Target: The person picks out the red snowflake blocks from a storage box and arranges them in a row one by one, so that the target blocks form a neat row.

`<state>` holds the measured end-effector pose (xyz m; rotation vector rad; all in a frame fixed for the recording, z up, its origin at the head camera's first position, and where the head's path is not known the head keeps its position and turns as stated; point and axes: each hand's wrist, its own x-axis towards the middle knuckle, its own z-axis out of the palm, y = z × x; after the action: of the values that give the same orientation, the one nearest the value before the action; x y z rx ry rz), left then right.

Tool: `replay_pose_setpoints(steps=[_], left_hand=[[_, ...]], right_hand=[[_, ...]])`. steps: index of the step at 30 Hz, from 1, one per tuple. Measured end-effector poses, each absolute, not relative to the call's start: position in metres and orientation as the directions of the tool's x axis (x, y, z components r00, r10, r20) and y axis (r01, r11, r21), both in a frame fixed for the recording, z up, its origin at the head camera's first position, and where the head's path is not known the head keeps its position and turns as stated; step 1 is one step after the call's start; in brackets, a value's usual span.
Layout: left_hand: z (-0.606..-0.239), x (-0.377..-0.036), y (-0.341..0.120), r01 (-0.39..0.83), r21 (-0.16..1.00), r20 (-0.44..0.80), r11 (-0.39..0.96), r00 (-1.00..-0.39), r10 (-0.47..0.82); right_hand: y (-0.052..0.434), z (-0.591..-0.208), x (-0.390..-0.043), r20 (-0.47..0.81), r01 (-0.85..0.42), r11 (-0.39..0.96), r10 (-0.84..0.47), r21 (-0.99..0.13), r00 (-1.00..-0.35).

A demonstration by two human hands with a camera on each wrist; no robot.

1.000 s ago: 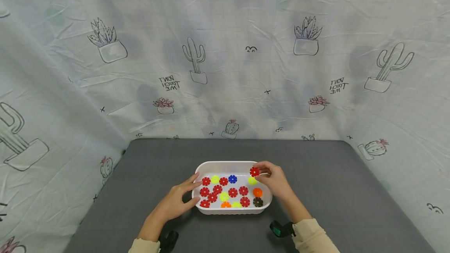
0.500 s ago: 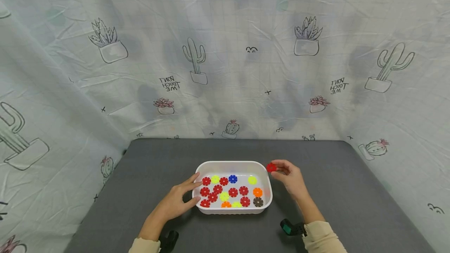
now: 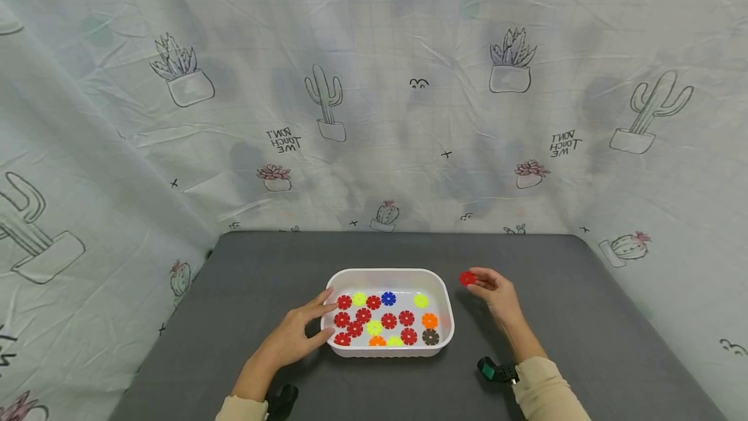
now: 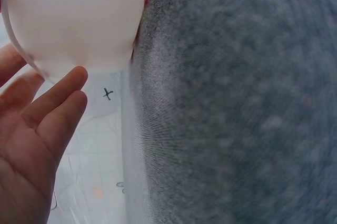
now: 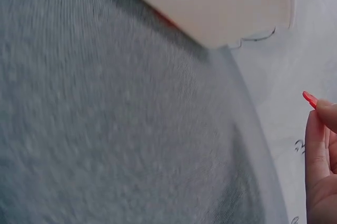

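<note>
Grey cloth covers the table, which fills the lower middle of the head view, with a pale curtain printed with cactus and pot drawings hanging behind and to both sides.

At the lower left of centre, the left hand rests on the cloth with its fingers straight and spread, their tips against the left wall of the white tray; it grips nothing. In the left wrist view the fingers lie loose just under the tray's white wall, and the grey cloth takes up the right of that frame.

The tray sits in the lower centre of the table. Inside it lie flat toothed discs: many red ones, among them one at the left, some yellow-green, a blue one near the far wall, orange ones, and a dark one at the near right corner.

Right of the tray, clear of its rim, the right hand is raised over the bare cloth and pinches a red disc between thumb and fingertips. In the right wrist view only a sliver of that disc shows above the fingertips at the right edge, with the tray well apart at the top. Nothing lies between that hand and the tray.
</note>
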<state>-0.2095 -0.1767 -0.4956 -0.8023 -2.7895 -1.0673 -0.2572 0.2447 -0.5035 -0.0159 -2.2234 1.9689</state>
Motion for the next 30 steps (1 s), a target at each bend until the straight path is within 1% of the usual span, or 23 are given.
replay_pose_setpoints(steps=[9, 19, 26, 30], left_hand=[[-0.496, -0.209, -0.177, 0.483, 0.615, 0.222, 0.623, -0.864, 0.451], [-0.495, -0.208, -0.177, 0.458, 0.636, 0.191, 0.621, -0.873, 0.449], [-0.495, -0.208, -0.177, 0.460, 0.630, 0.194, 0.626, -0.873, 0.447], [-0.494, -0.209, -0.177, 0.468, 0.627, 0.199, 0.623, -0.869, 0.453]], right_hand=[[0.251, -0.506, -0.268, 0.020, 0.006, 0.188, 0.136, -0.982, -0.991], [0.258, -0.514, -0.277, -0.049, 0.080, 0.253, 0.125, -0.964, -0.991], [0.259, -0.519, -0.283, -0.025, 0.061, 0.327, 0.113, -0.943, -0.993], [0.259, -0.520, -0.288, 0.018, 0.027, 0.434, 0.097, -0.900, -0.995]])
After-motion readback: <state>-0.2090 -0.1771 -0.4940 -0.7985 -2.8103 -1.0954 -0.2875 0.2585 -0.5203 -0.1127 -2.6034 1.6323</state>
